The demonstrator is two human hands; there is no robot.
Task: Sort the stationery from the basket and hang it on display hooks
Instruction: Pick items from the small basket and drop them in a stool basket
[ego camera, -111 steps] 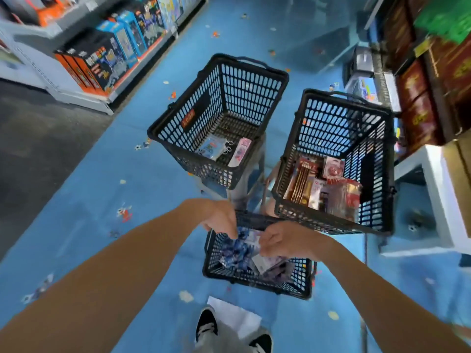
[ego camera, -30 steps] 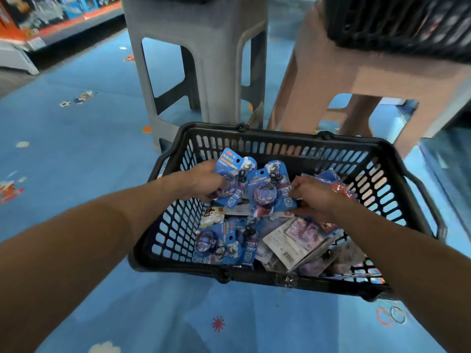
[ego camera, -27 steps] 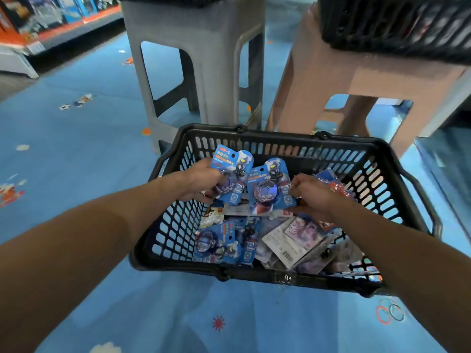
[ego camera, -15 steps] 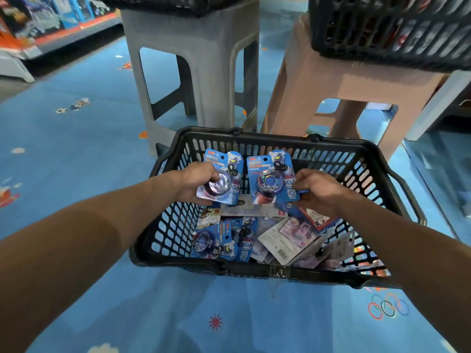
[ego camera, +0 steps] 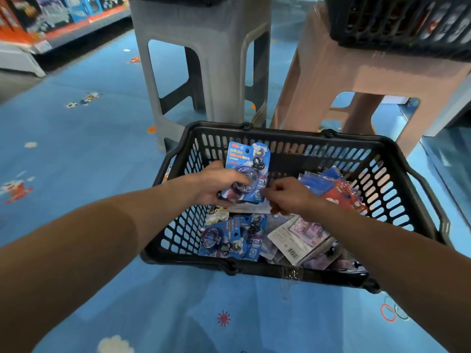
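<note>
Gripping a blue blister pack [ego camera: 246, 171] upright over the black basket [ego camera: 254, 267], the left hand [ego camera: 216, 183] curls round its lower half. The right hand [ego camera: 290, 197], fingers curled, meets the pack's corner; whether it pinches cannot be told.

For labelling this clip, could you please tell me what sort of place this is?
Most likely a shop aisle: a black shopping basket full of blister-carded packs, and a display shelf of boxed goods at upper left.

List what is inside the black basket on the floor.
The basket holds a blue blister pack gripped by the left hand, more blue packs below, a barcoded white card and a red-and-blue packet. The right hand and the pile cover the rest.
</note>
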